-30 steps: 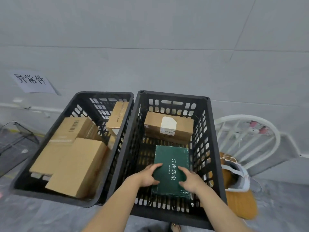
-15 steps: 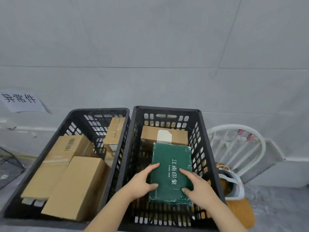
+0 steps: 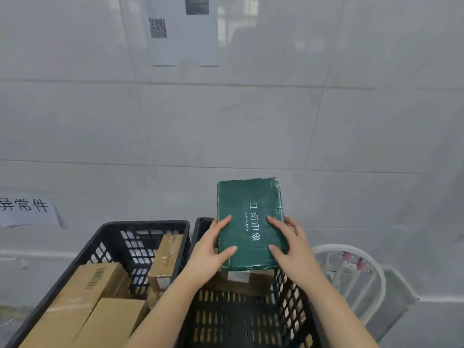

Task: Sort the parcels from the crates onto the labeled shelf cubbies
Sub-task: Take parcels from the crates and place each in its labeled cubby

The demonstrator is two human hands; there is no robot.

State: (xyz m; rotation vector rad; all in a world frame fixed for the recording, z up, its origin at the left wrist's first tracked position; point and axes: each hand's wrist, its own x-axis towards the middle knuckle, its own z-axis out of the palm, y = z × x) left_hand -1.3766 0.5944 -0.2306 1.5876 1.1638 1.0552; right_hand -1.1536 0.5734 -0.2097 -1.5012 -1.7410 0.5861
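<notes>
Two-handed grip, left hand (image 3: 211,249) and right hand (image 3: 293,249) pinching green parcel (image 3: 251,197) between them (lettering up), above crate (image 3: 288,305).

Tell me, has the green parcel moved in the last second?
Yes. The green parcel has risen out of the right crate: the left hand and right hand hold it above the rim, over the brown box.

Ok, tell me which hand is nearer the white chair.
Right. The right hand grips the right edge of the green parcel, just left of the white chair; the left hand grips the parcel's left edge, farther away.
</notes>
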